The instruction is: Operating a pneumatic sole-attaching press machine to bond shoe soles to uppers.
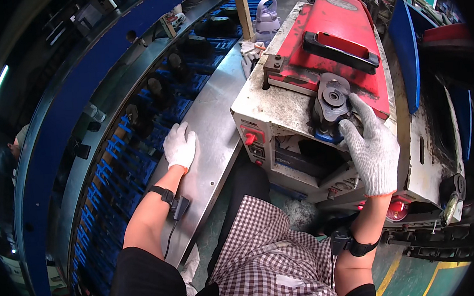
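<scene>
At the near end of a red cover (324,21), on the white top of a stained machine (294,98), stands a dark grey part (333,97) with rounded outline and a ring-shaped centre. The right hand (373,148), in a pale knitted glove, is at the right side of this part. Its thumb and forefinger are spread apart from each other, and their tips come to the edge of the part; whether they pinch it firmly, I cannot tell. The other fingers are mostly hidden behind. Above the part, a black handle (336,55) is fixed across the red cover. On the front of the machine, a red switch (251,138) is seen.

The left hand (180,147), also gloved in white, lies palm down on a shiny metal tabletop (216,102), with its fingers stretched and only slightly parted; it grasps nothing. Black bands go around both forearms, and near the left one is a small black device (180,207) with a cable.

To the left of the tabletop runs a row of blue slats (108,169), which carries several dark objects (177,66), too dim to tell clearly. Beyond the tabletop, a lavender bottle (267,20) stands near a wooden post (243,11).
</scene>
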Available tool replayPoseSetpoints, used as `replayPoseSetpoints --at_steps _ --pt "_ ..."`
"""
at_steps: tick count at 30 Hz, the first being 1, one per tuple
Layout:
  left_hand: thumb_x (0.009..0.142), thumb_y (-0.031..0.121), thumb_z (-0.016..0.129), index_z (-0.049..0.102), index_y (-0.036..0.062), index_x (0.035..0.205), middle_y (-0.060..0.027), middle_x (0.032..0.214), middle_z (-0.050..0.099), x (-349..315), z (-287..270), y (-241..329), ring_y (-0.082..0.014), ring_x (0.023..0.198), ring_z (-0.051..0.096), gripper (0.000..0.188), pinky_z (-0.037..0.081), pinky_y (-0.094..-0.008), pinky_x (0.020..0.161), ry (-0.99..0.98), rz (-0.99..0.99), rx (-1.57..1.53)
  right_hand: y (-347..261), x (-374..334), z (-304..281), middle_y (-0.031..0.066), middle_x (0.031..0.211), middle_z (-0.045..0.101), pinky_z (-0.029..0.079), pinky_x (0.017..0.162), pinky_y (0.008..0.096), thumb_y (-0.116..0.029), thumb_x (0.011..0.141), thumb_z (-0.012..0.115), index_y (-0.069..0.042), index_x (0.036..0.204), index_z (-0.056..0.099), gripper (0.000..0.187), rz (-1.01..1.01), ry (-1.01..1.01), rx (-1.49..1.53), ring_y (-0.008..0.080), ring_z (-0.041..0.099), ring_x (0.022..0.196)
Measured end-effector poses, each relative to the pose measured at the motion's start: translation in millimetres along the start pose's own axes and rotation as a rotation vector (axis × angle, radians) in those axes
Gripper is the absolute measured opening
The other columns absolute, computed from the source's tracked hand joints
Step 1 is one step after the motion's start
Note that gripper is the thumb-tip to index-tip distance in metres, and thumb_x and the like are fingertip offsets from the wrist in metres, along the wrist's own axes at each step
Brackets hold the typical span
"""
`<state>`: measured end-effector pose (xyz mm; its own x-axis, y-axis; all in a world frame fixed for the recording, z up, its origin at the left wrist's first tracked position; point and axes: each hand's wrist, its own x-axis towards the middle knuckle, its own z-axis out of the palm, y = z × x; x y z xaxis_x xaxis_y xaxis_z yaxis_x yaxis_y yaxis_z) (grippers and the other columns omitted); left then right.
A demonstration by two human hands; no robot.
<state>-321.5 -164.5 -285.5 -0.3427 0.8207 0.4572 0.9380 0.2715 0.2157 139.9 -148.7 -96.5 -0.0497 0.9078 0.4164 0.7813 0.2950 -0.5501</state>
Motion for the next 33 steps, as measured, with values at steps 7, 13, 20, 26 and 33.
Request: replayPoseSetpoints --at_steps 7,13,20,26,33 --pt "0.096 0.032 0.061 0.070 0.0088 0.130 -0.0174 0.125 0.067 0.1 1.9 -2.4 -0.0399 0.113 0.065 0.042 0.051 -0.0494 0.101 -0.018 -0.007 0.006 0.2 0.0 0.7 0.0177 0.117 0.078 0.058 0.091 0.0381 -0.020 0.094 0.076 -0.013 0.145 0.065 0.053 0.056 -0.029 0.023 0.0286 0.077 0.102" --pt "0.097 0.033 0.060 0.069 0.0083 0.131 -0.0177 0.126 0.067 0.5 0.6 -1.5 -0.0397 0.114 0.065 0.043 0.050 -0.0490 0.102 -0.034 -0.017 -0.004 -1.5 -0.9 -1.1 0.0185 0.117 0.078 0.058 0.091 0.0381 -0.021 0.093 0.077 -0.012 0.144 0.066 0.053 -0.006 0.015 -0.025 0.0289 0.077 0.103" --pt "0.096 0.032 0.060 0.070 0.0077 0.130 -0.0179 0.126 0.067 0.8 -1.6 0.4 -0.0397 0.114 0.065 0.043 0.051 -0.0490 0.102 -0.045 -0.026 -0.021 -1.8 -1.5 -1.7 0.0190 0.119 0.077 0.057 0.095 0.0390 -0.022 0.093 0.078 -0.012 0.144 0.066 0.053 0.058 -0.024 0.030 0.0311 0.076 0.110" --pt "0.096 0.032 0.061 0.070 0.0079 0.130 -0.0181 0.125 0.067 0.4 -1.5 0.6 -0.0398 0.113 0.065 0.042 0.051 -0.0492 0.101 -0.033 -0.022 -0.017 1.3 -1.1 1.6 0.0187 0.120 0.077 0.058 0.093 0.0387 -0.021 0.093 0.078 -0.012 0.144 0.066 0.053 -0.058 0.051 0.002 0.0295 0.077 0.106" --pt "0.096 0.032 0.061 0.070 0.0083 0.130 -0.0184 0.126 0.067 -0.1 0.3 -1.4 -0.0399 0.114 0.065 0.043 0.051 -0.0492 0.102 -0.036 -0.023 -0.016 1.7 -1.6 1.4 0.0186 0.121 0.077 0.057 0.096 0.0389 -0.021 0.093 0.078 -0.012 0.144 0.066 0.053 -0.003 0.022 0.024 0.0305 0.075 0.112"
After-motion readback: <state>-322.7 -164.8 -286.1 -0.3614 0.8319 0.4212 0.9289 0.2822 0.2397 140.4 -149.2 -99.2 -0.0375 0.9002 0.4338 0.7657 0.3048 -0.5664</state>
